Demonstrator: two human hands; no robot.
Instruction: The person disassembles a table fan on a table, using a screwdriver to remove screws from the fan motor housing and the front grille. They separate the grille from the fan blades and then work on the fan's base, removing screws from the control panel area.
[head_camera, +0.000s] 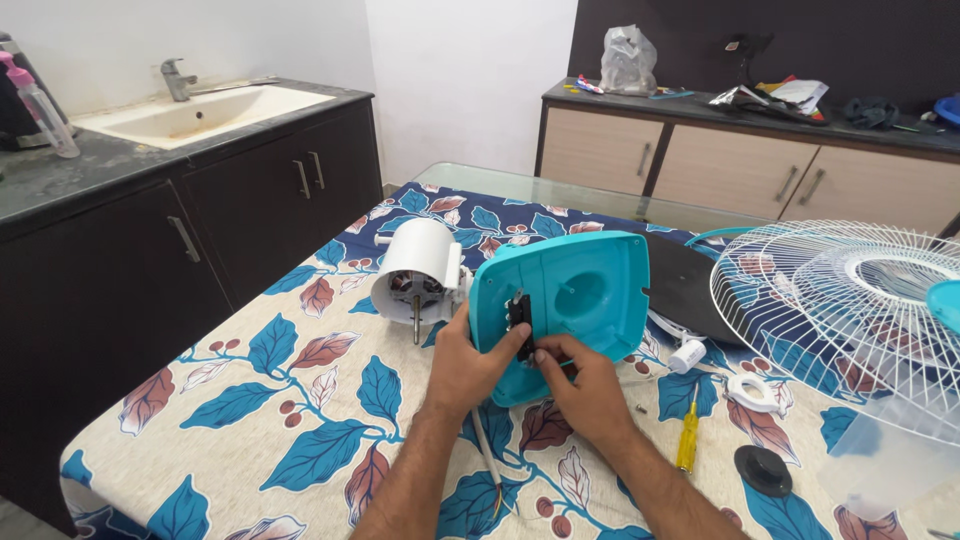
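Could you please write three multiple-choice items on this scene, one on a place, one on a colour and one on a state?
1. Where does the yellow-handled screwdriver lie?
A. in the sink
B. on the leaf-patterned tablecloth, to the right of the right hand
C. on the far cabinet

2. What colour is the plastic housing at the hands?
A. teal
B. red
C. black

3. How is the housing supported?
A. lying untouched
B. hanging from the fan grille
C. propped up, left hand gripping its edge

Answers: 1 B, it rests on the cloth beside the right forearm. 2 A, its shell is teal. 3 C, the left hand clasps it while the right hand's fingers pinch at the black switch block.
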